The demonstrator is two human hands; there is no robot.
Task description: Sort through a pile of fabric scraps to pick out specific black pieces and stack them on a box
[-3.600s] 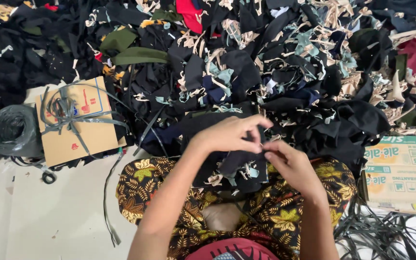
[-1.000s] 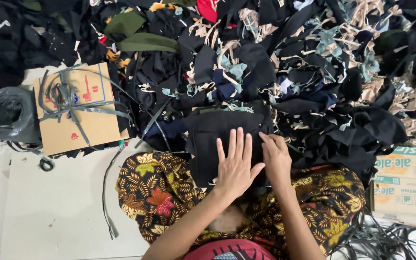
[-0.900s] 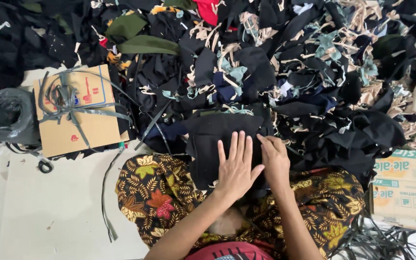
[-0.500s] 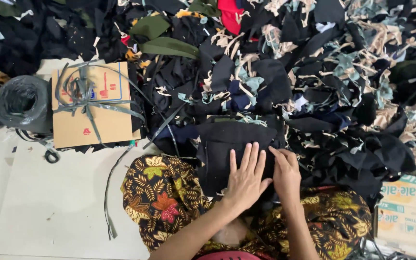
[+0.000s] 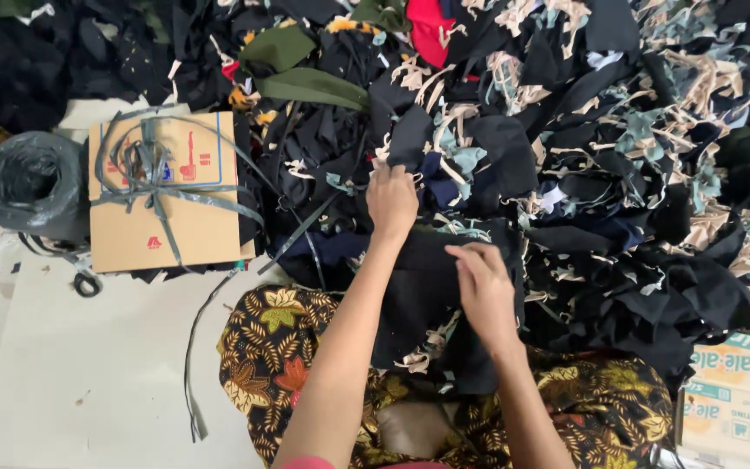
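A big heap of fabric scraps [image 5: 566, 130], mostly black with beige, teal, green and red bits, covers the floor in front of me. My left hand [image 5: 391, 200] reaches forward into the heap, fingers curled over a dark scrap [image 5: 410, 139] at its near edge. My right hand [image 5: 483, 291] lies nearer to me, fingers bent down on the black cloth [image 5: 418, 295] spread over my lap. My lap is covered by a brown patterned garment [image 5: 279, 365] with orange and yellow leaves.
A flat cardboard box [image 5: 162, 195] tied with grey strap lies to the left, next to a roll of dark plastic [image 5: 28, 182]. A printed carton [image 5: 740, 399] sits at the lower right. Loose straps trail over the pale floor [image 5: 71, 373].
Both hands were pressed flat side by side on the black cloth. Now the left hand has stretched forward into the heap and the right hand has curled on the cloth.
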